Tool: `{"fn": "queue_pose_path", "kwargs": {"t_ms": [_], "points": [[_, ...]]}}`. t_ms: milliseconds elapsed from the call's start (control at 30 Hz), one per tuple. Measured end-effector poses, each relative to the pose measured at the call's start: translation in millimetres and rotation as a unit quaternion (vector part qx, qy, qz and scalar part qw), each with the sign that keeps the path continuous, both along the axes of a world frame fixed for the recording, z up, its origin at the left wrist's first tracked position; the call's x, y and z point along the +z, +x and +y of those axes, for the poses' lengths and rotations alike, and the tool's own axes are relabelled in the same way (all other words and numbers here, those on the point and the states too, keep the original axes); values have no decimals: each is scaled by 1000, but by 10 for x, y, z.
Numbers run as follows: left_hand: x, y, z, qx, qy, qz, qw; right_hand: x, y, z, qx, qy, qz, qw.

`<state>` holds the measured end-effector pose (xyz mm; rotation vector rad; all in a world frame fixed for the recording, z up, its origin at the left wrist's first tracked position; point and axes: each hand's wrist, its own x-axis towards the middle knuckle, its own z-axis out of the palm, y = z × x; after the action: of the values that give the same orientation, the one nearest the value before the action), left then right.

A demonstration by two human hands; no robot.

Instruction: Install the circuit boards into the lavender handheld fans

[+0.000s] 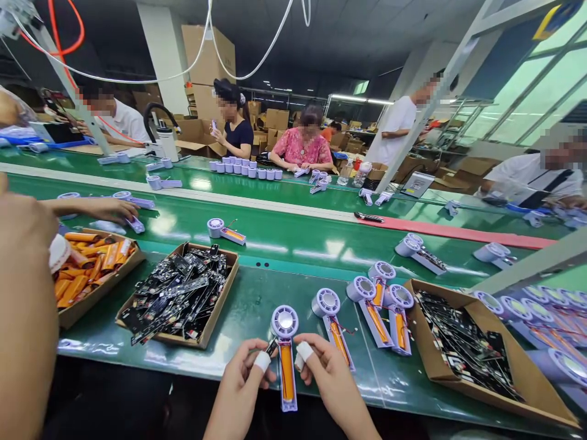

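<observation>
Clamping its fingers on a black circuit board (272, 348), the left hand (243, 374) flanked a lavender handheld fan (285, 321); whether the right hand (331, 371) gripped anything between its fingers was unclear

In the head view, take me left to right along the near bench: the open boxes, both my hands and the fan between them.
Box of orange cylinders → left box of circuit boards → left hand → purple fan → right hand → right box of circuit boards.
</observation>
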<state>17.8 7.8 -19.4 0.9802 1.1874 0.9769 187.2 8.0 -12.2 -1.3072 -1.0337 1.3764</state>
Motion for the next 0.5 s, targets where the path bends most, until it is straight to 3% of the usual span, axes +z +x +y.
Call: {"fn": "queue_pose_path", "kwargs": {"t_ms": [133, 233, 400, 500], "points": [[12, 74, -151, 25, 33, 68, 997, -67, -116, -24, 9, 7, -14, 1000], [-76, 106, -215, 53, 51, 98, 992, -86, -135, 2, 23, 14, -11, 1000], [-272, 122, -76, 17, 37, 79, 996, -35, -123, 48, 41, 27, 23, 999], [-254, 148, 18, -39, 38, 59, 997, -30, -170, 11, 48, 40, 64, 996]]}}
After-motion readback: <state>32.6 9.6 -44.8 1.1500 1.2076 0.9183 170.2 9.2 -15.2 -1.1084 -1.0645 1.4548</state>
